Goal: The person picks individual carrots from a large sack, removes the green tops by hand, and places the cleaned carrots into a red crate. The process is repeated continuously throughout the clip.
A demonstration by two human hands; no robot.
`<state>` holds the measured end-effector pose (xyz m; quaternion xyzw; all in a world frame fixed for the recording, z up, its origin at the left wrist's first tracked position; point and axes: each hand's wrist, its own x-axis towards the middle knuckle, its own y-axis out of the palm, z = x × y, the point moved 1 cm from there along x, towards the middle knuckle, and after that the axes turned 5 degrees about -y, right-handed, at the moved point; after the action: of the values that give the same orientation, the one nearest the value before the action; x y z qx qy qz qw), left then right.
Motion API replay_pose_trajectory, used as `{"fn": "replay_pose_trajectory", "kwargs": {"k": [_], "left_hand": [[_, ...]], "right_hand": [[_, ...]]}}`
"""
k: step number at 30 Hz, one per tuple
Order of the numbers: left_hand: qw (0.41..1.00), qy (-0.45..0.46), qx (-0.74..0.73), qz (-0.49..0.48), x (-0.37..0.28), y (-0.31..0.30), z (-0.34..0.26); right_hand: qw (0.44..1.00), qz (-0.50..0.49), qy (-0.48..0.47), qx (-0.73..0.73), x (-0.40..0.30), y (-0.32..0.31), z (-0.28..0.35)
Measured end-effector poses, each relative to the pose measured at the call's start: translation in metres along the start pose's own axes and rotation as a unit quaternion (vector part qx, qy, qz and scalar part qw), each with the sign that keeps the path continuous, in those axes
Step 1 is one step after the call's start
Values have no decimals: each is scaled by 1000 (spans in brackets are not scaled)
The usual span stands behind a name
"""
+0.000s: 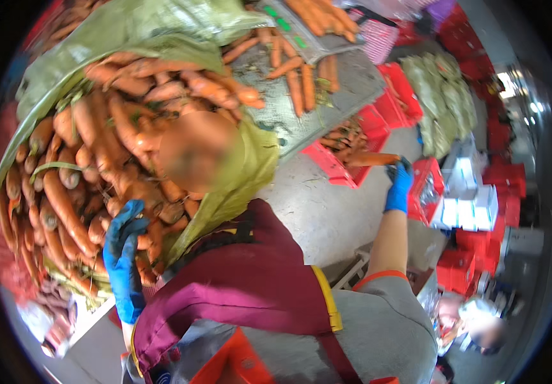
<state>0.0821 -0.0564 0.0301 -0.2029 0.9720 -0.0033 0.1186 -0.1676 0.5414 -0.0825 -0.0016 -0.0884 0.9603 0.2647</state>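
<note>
My right hand (400,185), in a blue glove, grips one end of a carrot (374,159). The carrot's other end reaches over a red plastic crate (338,177) holding small carrots. At the left, a large green woven sack (264,149) lies open, full of loose carrots (67,206). My left hand (124,261), also gloved in blue, rests at the near side of this heap. Its fingers are half curled and apart, with nothing visible between them. A blurred patch hides some carrots in the middle of the sack.
Beyond the sack, a grey work surface (261,113) carries loose carrots and a tray (314,43) with more carrots. Red crates (422,206) stand right of my right hand. Filled green sacks (437,96) and white boxes (468,206) are farther right. A person (477,312) appears at lower right.
</note>
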Motion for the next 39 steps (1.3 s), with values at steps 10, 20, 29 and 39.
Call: {"fn": "replay_pose_trajectory", "kwargs": {"k": [10, 20, 29, 39], "left_hand": [[986, 59, -121, -97, -30, -29, 16], [914, -28, -181, -362, -107, -52, 44], [888, -35, -206, -409, -125, -38, 64], [939, -17, -173, -297, -84, -45, 44]], "right_hand": [[945, 283, 111, 125, -99, 199, 69], [705, 674, -198, -100, -262, 327, 150], [468, 647, -509, -321, -240, 349, 122], [855, 511, 71, 56, -147, 288, 95]]}}
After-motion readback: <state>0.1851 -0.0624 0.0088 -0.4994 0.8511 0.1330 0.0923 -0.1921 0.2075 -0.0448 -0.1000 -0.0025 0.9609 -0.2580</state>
